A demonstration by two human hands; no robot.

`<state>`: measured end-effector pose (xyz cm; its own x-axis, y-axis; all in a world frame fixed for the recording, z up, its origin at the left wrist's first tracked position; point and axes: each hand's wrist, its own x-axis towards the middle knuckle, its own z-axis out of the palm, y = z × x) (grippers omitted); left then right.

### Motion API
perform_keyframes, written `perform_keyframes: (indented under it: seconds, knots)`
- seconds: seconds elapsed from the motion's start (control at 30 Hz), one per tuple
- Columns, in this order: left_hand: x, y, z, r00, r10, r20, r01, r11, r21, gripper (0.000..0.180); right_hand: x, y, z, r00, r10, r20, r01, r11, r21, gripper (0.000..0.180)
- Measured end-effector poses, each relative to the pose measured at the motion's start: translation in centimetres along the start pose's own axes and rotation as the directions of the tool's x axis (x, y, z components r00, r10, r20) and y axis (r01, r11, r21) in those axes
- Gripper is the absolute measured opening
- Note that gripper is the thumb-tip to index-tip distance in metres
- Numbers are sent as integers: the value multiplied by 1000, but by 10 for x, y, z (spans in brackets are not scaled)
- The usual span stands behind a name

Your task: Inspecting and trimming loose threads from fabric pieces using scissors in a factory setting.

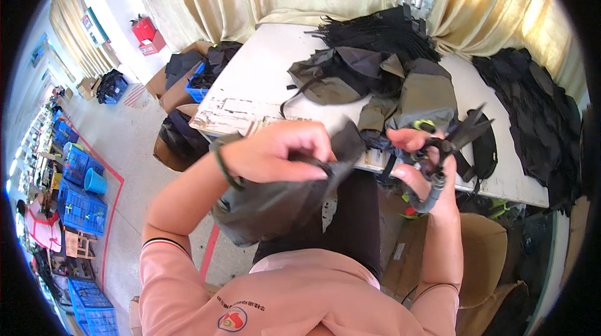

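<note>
My left hand (pixel 285 151), with a dark band at its wrist, pinches the upper edge of a dark grey-green fabric bag (pixel 266 211). The bag hangs over my lap, and part of its edge is hidden behind my fingers. To the right, my right hand (pixel 416 161) has its thumb and fingers around the wrapped handles of a pair of scissors (pixel 468 131). The dark blades point up and to the right, away from the bag. Just beyond them on the white table (pixel 244 79) lie more grey-green fabric bags (pixel 429 89).
Black straps (pixel 375 32) are heaped at the table's far side, and dark fabric pieces (pixel 532 117) hang over its right. Cardboard boxes (pixel 178 142) stand at its left, and another box (pixel 479 248) sits below right. Blue crates (pixel 84 208) line the far-left floor.
</note>
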<state>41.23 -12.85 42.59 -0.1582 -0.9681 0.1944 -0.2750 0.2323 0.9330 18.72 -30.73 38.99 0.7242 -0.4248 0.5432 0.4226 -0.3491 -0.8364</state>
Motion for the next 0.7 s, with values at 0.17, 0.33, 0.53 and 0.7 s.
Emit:
perform_keyframes:
  seconds: [0.17,0.33,0.53,0.7]
  knots:
    - [14,-56,46,989,-81,127,109,967,-229,19,-11,6,11,932,230,279,-192,969,-157,37]
    - [19,-81,56,990,-97,105,111,984,-137,23,-37,23,0,870,374,320,-310,922,-233,31]
    - [-3,-136,17,892,-368,261,354,930,101,29,-55,23,-29,841,466,276,-422,883,-205,32]
    - [-38,-178,-3,821,-523,228,508,852,124,29,-67,18,-60,809,550,206,-500,829,-249,31]
